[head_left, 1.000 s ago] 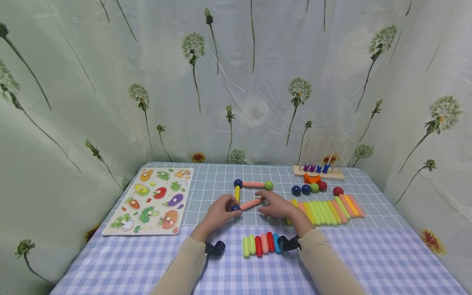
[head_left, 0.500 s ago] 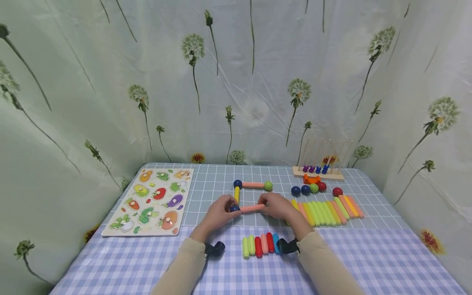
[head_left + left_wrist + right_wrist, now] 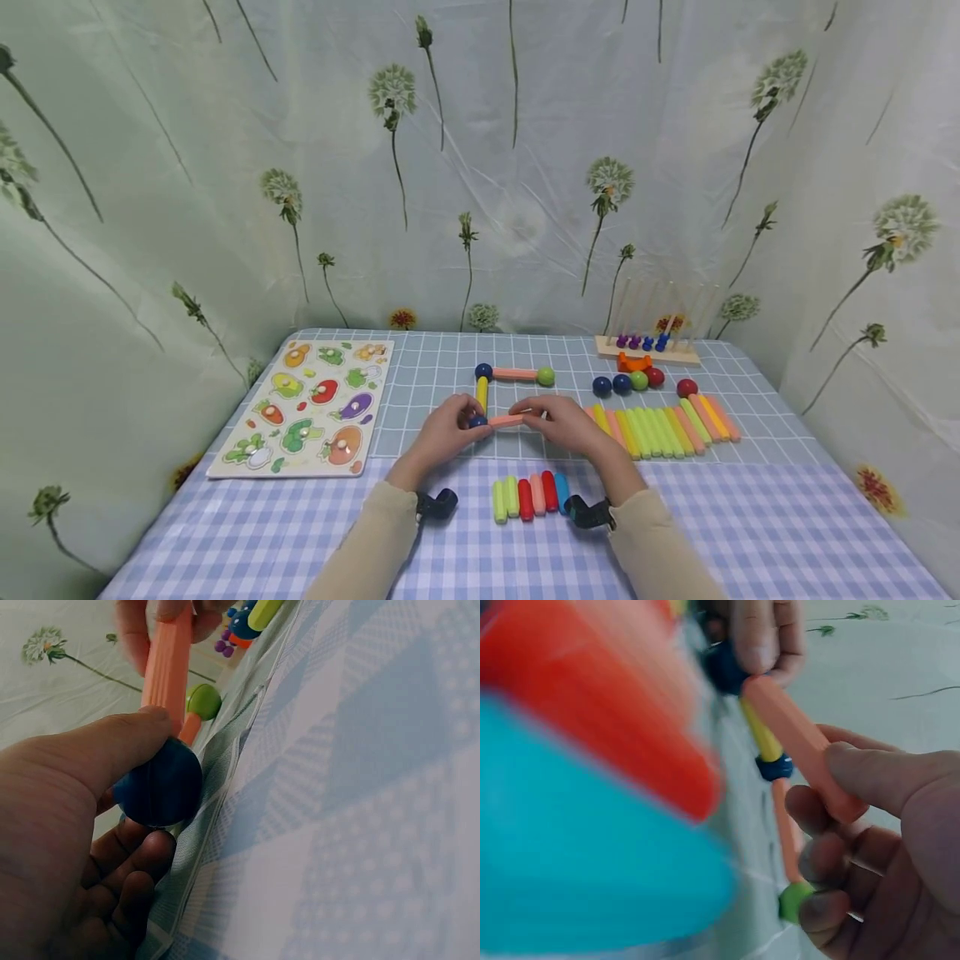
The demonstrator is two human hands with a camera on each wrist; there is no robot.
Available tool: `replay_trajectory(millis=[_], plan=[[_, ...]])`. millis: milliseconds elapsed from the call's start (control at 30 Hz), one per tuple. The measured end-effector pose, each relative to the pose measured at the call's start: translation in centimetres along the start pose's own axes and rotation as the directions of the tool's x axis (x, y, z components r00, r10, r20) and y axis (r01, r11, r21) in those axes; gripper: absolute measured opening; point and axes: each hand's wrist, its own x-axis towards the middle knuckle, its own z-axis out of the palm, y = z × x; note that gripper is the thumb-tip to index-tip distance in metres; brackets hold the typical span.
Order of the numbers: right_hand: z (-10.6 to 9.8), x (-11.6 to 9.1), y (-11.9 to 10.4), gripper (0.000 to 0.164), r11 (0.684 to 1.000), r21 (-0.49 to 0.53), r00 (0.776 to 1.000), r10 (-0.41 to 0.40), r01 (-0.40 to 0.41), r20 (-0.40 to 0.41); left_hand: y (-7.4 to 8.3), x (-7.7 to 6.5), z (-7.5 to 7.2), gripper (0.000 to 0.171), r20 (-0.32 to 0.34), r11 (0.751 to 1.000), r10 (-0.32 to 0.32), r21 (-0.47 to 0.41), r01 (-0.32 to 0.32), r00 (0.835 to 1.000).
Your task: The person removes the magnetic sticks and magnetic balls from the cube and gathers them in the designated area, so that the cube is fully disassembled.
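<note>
My left hand (image 3: 445,429) holds a dark blue ball (image 3: 161,787), thumb on its top near a salmon stick (image 3: 802,735). My right hand (image 3: 558,423) pinches that stick between thumb and fingers, near its free end; the other end meets the blue ball. From the ball a yellow stick (image 3: 482,393) runs back to a second dark blue ball (image 3: 483,372). Another salmon stick (image 3: 515,374) joins this far ball to a green ball (image 3: 546,377) on the right. My left fingers partly hide the near ball in the head view.
A vegetable puzzle board (image 3: 315,468) lies left. Short coloured sticks (image 3: 527,500) lie between my forearms. Longer sticks (image 3: 652,433) line up at right, with several loose balls (image 3: 622,384) behind them. A wooden peg stand (image 3: 686,358) and orange piece (image 3: 634,364) are farther back.
My right hand has closed onto the salmon stick's free end, then shifted left along it. The stick's right end has swung slightly nearer me. My left hand stays on the blue ball.
</note>
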Motion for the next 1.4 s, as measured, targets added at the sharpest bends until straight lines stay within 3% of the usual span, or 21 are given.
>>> replay_trajectory(millis=[167,367,700,867,1067,1400], plan=[[0.5,0.1,0.8,0.025,0.995,-0.098,0.999,-0.035,0.034,-0.003,-0.1,0.1,-0.1,0.027,-0.006,1.0,0.017,-0.004,-0.017,1.0],[0.2,-0.2,0.6,0.023,0.994,-0.109,0.999,-0.031,0.029,-0.02,0.0,0.2,-0.1,0.027,-0.003,0.999,0.035,0.006,-0.035,0.999],[-2.0,-1.0,1.8,0.007,0.994,-0.06,0.991,0.091,-0.097,-0.095,0.0,0.5,-0.1,0.028,0.001,1.0,0.02,0.0,-0.02,1.0],[-2.8,-1.5,2.7,0.02,0.98,-0.056,0.975,0.184,-0.192,-0.125,0.0,0.4,-0.1,0.028,0.002,1.0,0.015,0.003,-0.015,1.0],[-2.8,-1.5,3.2,0.039,0.96,-0.07,0.959,0.261,-0.269,-0.106,-0.1,0.2,-0.1,0.027,0.001,1.0,0.007,-0.001,-0.007,1.0],[-2.1,-1.3,3.8,0.035,0.95,-0.169,0.962,0.244,-0.263,-0.125,0.0,0.0,0.1,0.028,0.005,1.0,-0.009,-0.002,0.009,1.0]])
